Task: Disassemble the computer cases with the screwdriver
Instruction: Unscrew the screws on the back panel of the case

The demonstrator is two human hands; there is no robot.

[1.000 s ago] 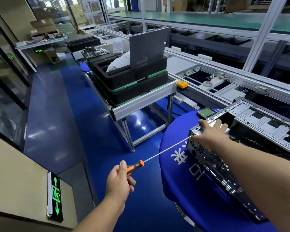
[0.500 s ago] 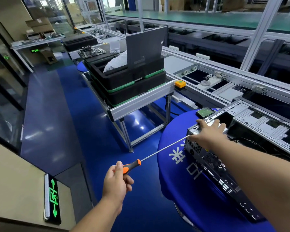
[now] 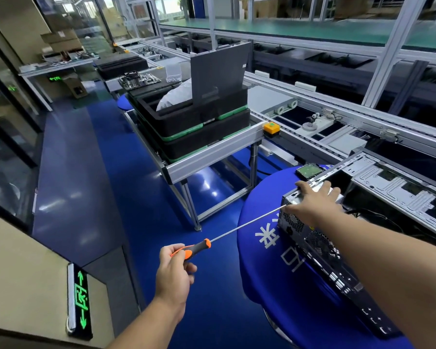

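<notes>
steel computer case (image 3: 320, 250), open-topped, lies on its side on the blue-draped counter (image 3: 267, 273), rear corner toward the viewer. judged heavy, rigid, with sharp sheet edges; best steadied by the upper frame. right hand (image 3: 312, 201) rests on that top corner, fingers spread flat, gripping nothing. left hand (image 3: 174, 272) holds the orange-and-black handle of the long screwdriver (image 3: 237, 231), fingers curled round it; its tip meets the case's rear corner beside the right hand.
</notes>
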